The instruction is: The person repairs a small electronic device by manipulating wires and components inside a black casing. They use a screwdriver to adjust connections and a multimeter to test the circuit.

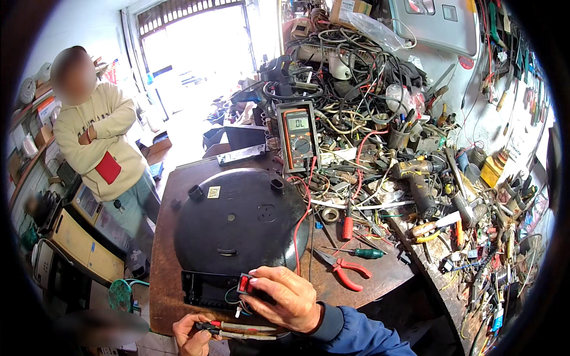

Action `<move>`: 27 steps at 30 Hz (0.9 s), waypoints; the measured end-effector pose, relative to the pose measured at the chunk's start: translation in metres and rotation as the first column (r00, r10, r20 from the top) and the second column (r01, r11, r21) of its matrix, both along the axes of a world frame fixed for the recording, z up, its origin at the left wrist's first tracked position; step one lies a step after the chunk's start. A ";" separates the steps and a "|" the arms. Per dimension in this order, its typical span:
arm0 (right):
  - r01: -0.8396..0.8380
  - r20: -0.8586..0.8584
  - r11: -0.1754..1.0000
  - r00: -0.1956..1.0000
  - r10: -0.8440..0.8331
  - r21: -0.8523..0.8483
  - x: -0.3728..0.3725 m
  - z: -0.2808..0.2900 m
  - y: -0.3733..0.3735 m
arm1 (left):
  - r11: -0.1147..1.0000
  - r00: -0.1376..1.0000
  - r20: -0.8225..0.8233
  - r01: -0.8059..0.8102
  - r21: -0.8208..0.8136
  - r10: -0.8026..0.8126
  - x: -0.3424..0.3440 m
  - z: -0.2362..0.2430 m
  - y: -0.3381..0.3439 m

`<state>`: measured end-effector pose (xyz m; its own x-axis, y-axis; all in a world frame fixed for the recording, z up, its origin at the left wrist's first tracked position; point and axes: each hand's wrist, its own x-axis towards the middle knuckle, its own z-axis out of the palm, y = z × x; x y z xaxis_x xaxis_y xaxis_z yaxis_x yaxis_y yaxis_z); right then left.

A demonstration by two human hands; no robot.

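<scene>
My right hand pinches a red rocker switch between thumb and fingers. Thin wires with a white connector hang below the switch. Lower left, my left hand is closed around the dark ends of two slim red-and-pale handles; their exact kind is unclear. Just beyond both hands a large round black appliance housing lies on the brown workbench. At its near edge sits an open black rectangular compartment, beside the switch.
A multimeter with red leads stands behind the housing. Red-handled pliers, a green screwdriver and a red screwdriver lie right. Heaped cables and a drill crowd farther back. A person stands left, arms crossed.
</scene>
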<state>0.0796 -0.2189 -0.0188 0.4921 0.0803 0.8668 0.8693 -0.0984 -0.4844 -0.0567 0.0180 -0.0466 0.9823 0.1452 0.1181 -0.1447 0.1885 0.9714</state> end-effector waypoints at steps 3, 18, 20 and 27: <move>-0.012 -0.002 0.999 1.000 0.011 -0.034 0.001 0.000 -0.001 | 1.000 1.000 0.004 -0.005 0.001 0.005 0.001 -0.001 0.000; 0.004 -0.022 1.000 1.000 -0.004 -0.022 -0.001 0.000 0.000 | 1.000 1.000 0.014 0.022 -0.017 -0.022 0.000 -0.006 0.005; 0.000 -0.024 1.000 1.000 0.000 -0.012 -0.001 0.000 0.000 | 1.000 1.000 0.019 0.019 -0.025 -0.019 0.001 -0.005 0.004; 0.007 -0.026 1.000 1.000 -0.008 -0.016 -0.001 0.001 0.000 | 0.999 0.999 0.021 0.030 -0.026 -0.030 0.001 -0.005 0.006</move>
<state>0.0782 -0.2185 -0.0181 0.5154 0.0898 0.8522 0.8554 -0.1127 -0.5055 -0.0553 0.0236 -0.0511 0.9837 0.1190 0.1347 -0.1583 0.2190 0.9628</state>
